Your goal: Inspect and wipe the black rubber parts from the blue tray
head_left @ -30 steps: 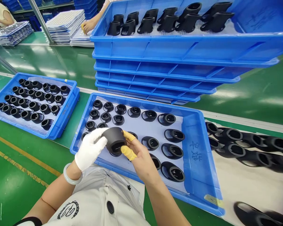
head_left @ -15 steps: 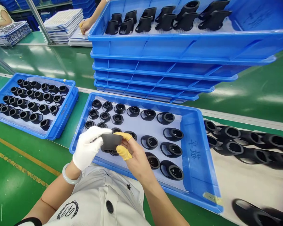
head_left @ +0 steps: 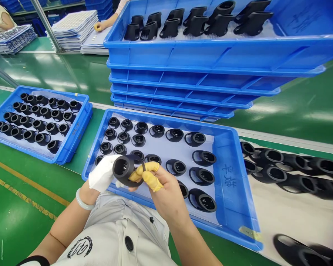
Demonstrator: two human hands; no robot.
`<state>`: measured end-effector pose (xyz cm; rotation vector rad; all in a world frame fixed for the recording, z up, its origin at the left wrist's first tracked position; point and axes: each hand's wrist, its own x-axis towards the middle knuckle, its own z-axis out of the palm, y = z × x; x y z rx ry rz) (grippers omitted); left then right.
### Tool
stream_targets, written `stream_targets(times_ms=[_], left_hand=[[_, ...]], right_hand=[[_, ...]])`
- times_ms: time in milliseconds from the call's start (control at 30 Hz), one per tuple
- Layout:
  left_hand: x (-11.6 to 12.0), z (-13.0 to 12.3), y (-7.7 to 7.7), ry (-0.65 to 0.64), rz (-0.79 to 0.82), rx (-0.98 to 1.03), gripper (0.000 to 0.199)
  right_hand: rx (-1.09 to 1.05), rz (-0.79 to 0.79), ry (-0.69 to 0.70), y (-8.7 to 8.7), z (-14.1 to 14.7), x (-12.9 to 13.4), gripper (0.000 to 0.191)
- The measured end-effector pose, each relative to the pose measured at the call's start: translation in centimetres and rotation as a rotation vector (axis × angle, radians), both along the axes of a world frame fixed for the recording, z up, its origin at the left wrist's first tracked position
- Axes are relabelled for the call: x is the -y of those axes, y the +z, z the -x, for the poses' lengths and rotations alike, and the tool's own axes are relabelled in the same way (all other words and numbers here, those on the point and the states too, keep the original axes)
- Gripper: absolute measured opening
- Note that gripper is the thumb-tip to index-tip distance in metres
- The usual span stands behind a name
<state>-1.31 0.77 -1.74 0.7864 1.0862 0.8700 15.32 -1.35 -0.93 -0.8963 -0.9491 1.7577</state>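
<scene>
"Black is the part (head_left: 125, 158) between the two hands, yes? Please tell me how each hand keeps it."

"The left hand (head_left: 102, 174), in a white glove, is closed on the left side of the part, near its round mouth. The right hand (head_left: 170, 195) grips the other side with fingers in yellow covers (head_left: 152, 181). One of these fingers passes under the thin band, into the side opening."

"And how does the part lie?"

"It is tilted, with the round mouth turned up and to the left. Its long direction goes across, from the left palm to the right fingertips. Both hands touch it, so I cannot call one nearer; but the mouth is on the left hand's side, and the open loop is on the right hand's side."

"What is under it?"

"The near left portion of a blue tray (head_left: 229, 147), where similar black pieces (head_left: 207, 202) stand in rows on a white sheet (head_left: 166, 147)."

"And farther away?"

"To the left, another blue tray (head_left: 55, 161) with such pieces. Behind, a pile of blue trays (head_left: 169, 55). To the right, more pieces on a pale surface (head_left: 280, 207). Beyond the pile, a co-worker's hand (head_left: 101, 26) is beside stacked sheets (head_left: 74, 31)."
</scene>
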Motion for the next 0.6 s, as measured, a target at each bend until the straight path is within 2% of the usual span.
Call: stream_targets(times_ms=[67, 133, 267, 400, 500, 600], left_hand=[[0.3, -0.2, -0.5, -0.052, 0.166, 0.197, 0.031], [0.3, -0.4, -0.8, -0.025, 0.246, 0.288, 0.032], [-0.2, -0.8, -0.6, 0.153, 0.348, 0.386, 0.017], [-0.4, -1.4, 0.3, 0.296, 0.497, 0.564, 0.013], [-0.2, -1.5, 0.3, 0.241, 0.465, 0.542, 0.022], [0.2, -1.3, -0.1, 0.082, 0.306, 0.372, 0.038]], right_hand=[[-0.109, 0.133, -0.007, 0.0, 0.3, -0.2, 0.025], [-0.235, 0.282, 0.004, -0.3, 0.5, -0.6, 0.027], [-0.430, 0.542, -0.018, -1.6, 0.5, -1.3, 0.018], [-0.481, 0.670, -0.011, -2.7, 0.6, -1.5, 0.014], [-0.483, 0.676, 0.025, -3.1, 0.7, -1.4, 0.015], [-0.411, 0.587, 0.045, -3.7, 1.0, -1.3, 0.025]])
